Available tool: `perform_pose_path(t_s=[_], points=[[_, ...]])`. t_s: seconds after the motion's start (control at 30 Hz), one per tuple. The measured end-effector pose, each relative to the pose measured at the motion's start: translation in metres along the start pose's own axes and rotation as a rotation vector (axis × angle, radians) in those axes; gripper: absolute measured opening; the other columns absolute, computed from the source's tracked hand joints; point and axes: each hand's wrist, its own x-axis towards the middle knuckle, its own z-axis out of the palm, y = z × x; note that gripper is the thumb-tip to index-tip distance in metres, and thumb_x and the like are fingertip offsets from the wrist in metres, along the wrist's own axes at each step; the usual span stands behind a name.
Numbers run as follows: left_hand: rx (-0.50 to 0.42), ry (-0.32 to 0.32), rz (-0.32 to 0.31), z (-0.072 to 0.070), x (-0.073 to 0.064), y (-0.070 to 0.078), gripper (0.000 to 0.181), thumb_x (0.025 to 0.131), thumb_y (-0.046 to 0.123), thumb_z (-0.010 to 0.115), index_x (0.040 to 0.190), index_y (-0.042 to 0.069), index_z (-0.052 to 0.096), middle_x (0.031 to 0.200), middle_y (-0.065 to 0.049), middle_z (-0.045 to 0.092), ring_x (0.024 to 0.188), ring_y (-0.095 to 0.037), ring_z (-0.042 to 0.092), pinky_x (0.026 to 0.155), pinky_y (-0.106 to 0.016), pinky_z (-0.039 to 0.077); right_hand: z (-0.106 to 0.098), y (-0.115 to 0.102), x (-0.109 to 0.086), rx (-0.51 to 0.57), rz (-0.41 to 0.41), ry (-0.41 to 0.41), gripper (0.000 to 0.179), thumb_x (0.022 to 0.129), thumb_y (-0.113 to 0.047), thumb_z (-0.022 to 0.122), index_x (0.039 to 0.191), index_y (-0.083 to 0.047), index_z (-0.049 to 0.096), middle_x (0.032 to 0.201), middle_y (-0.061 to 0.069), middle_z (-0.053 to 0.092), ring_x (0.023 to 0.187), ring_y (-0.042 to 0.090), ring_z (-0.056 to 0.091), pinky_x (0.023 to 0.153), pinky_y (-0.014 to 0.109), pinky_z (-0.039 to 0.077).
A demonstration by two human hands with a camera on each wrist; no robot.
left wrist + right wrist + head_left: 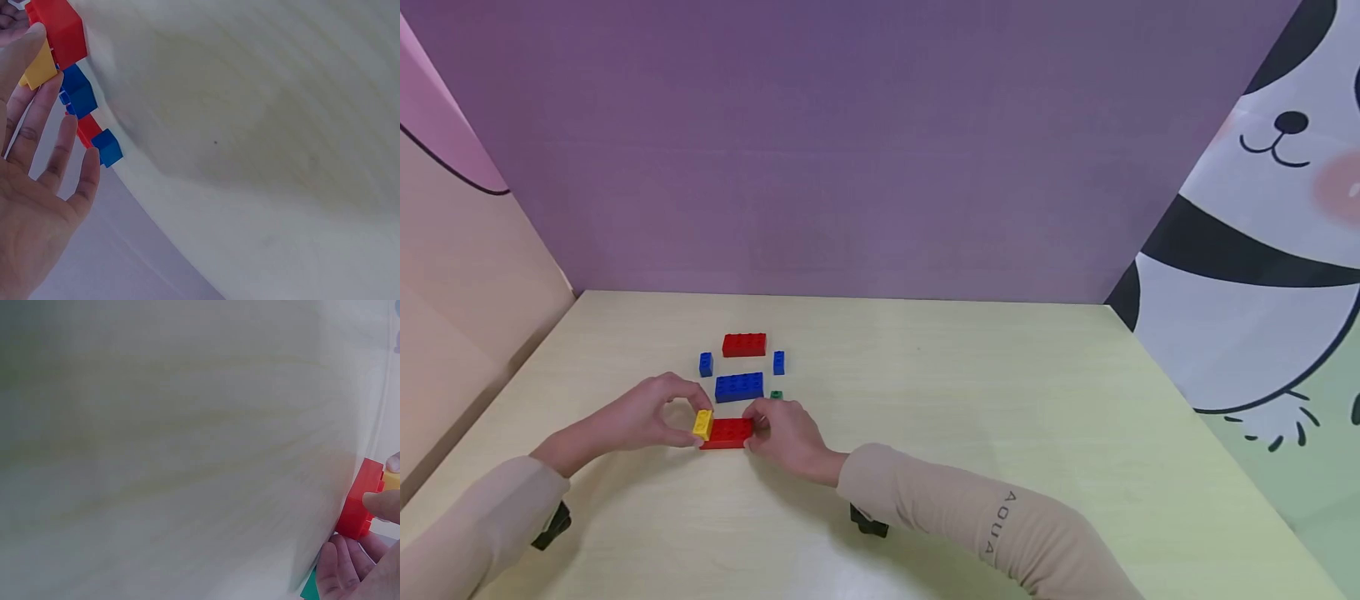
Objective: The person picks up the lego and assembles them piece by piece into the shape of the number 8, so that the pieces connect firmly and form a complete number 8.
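Observation:
My left hand (636, 414) pinches a small yellow brick (703, 425) between thumb and fingers at the left end of a red brick (730, 433). In the left wrist view the yellow brick (42, 65) sits against the studded side of the red brick (65, 31). With thumb and fingers, my right hand (793, 437) grips the right end of that red brick, which lies on the table. The right wrist view has the thumb pressed on the red brick (357, 509), with the yellow brick (392, 480) beyond it.
Behind the hands lies a long blue brick (739, 387). Farther back are another red brick (744, 345) and two small blue bricks, one at left (706, 364) and one at right (778, 362). A green brick (777, 395) peeks out behind my right hand. A purple wall (850, 150) borders the table (1000, 400).

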Motion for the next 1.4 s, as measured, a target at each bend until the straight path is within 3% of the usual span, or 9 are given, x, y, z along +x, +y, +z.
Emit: perform_pose_path(t_s=[0.87,1.4], points=[[-0.034,-0.004,0.036,0.0050,-0.0003,-0.0061,0.035,0.070,0.029,0.079,0.098,0.016,0.063,0.090,0.010,0.062,0.093,-0.017,0.056,0.084,-0.048,0.047,0.0003,0.0026,0.0003,0.013,-0.004,-0.002,0.027,0.079,-0.010,0.070,0.105,-0.012,0.062,0.097,-0.001,0.066,0.080,0.005,0.056,0.072,0.012,0.047],[-0.042,-0.030,-0.019,0.0044,-0.0007,-0.0047,0.038,0.069,0.029,0.079,0.101,0.015,0.061,0.094,0.007,0.062,0.096,-0.019,0.055,0.085,-0.049,0.047,-0.0001,0.0001,-0.0006,-0.026,-0.027,0.011,0.027,0.078,-0.009,0.071,0.104,-0.011,0.063,0.096,-0.001,0.067,0.080,0.005,0.056,0.072,0.012,0.047]])
